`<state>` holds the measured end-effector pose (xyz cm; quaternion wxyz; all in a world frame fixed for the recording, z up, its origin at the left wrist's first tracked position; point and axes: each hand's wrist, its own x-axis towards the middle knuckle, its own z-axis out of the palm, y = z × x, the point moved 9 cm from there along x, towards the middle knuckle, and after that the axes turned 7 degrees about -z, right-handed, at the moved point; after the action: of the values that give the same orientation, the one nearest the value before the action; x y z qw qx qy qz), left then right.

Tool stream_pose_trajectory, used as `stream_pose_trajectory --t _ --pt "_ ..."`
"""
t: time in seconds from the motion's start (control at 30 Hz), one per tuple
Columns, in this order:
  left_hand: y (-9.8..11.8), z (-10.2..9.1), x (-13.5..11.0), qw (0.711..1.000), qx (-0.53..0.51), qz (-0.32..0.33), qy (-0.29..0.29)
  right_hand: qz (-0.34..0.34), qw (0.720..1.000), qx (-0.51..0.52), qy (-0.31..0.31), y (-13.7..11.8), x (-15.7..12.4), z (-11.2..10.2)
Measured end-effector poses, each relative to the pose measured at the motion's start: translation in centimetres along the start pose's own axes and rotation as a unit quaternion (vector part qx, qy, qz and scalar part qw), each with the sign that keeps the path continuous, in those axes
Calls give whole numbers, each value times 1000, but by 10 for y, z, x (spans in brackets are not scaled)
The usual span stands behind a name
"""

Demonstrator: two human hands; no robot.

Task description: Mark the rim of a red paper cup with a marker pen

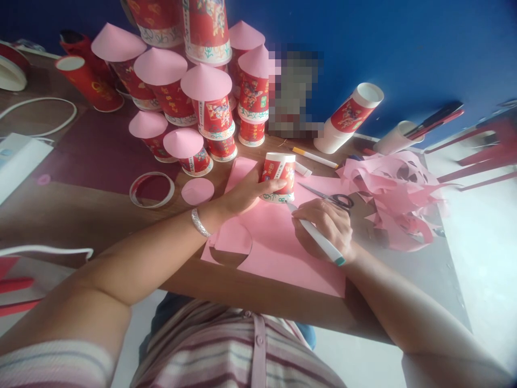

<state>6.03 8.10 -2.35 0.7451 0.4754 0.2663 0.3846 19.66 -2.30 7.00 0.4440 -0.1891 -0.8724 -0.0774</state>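
My left hand (247, 195) grips a red printed paper cup (278, 175), its white rim band at the bottom marked with green doodles. A white marker with a green end (323, 242) is in my right hand (325, 223), its tip at the cup's lower band. Whether the tip touches the band I cannot tell. Beneath both hands lies a pink paper sheet (283, 253) with a round hole cut near its left corner. Scissors (329, 196) rest on the sheet just beyond my right hand.
Stacked red cups with pink cone tops (205, 83) rise at the back left. A tape roll (152, 189) and a pink paper disc (197, 191) lie left. Pink scraps (398, 188) heap at right, near a leaning cup stack (349, 118), a yellow marker (315, 157) and a pen cup (398, 137).
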Motion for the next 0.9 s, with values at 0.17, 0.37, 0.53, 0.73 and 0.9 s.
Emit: stream_pose_trajectory --t 0.17,0.37,0.53,0.73,0.9 --pt "1 0 0 1000 -1 -5 7 1 1000 2 -10 -1 5 -2" --pt "0 -1 0 1000 5 -6 8 -1 1000 11 -17 -2 5 -2" --pt "1 -1 -1 1000 6 -7 13 -4 1000 13 -12 -1 -1 -1" --pt "1 0 1 1000 0 1 7 2 1000 10 -14 0 -3 0" --pt "2 0 0 1000 -3 -1 7 -5 1000 2 -21 0 -1 0"
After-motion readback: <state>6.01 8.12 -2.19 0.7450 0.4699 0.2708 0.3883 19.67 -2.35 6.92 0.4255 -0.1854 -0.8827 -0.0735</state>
